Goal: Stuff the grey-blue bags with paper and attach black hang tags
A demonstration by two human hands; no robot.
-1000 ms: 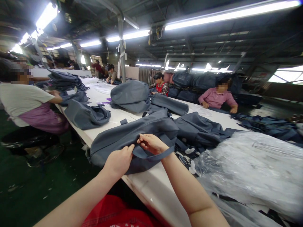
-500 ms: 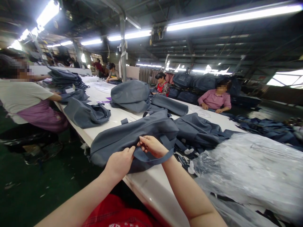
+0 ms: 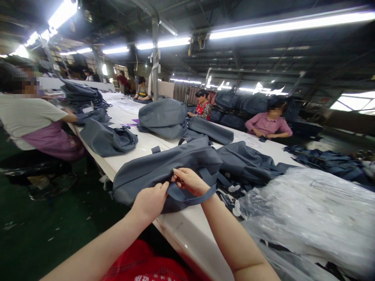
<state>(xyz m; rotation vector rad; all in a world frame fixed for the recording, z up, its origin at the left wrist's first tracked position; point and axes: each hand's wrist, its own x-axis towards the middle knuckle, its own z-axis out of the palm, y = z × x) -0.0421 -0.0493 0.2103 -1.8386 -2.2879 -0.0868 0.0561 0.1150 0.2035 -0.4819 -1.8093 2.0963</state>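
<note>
Both hands work at one spot on the top edge of the long grey bag, which lies flat across the near edge of the white table, right in front of the person. The left hand is closed, thumb and fingers pinching the cloth. The right hand meets it from the far side with a narrow fingertip pinch on the same seam. What sits between the fingertips is too small to tell. The bag's strap loops out towards the near side and curves against the right wrist. To do this well, the left hand would best keep the cloth taut and steady while the right does the fine work. The strap should stay off the seam, and the bag's weight should rest on the table, since part of it overhangs the near edge. As for what holds things, this bag looks slack and closed, and its inside is hidden. Farther along, a rounder grey bag bulges as if filled, with a roll-shaped bag just to its right, but nothing inside either shows. A crumpled bag lies to the left and a folded bag to the right, both limp. A heap of clear plastic covers the near right end of the table, and I cannot tell whether anything is in it. Other people sit at work along both sides: one in a white shirt at the left and one in a pink shirt at the far right.
</note>
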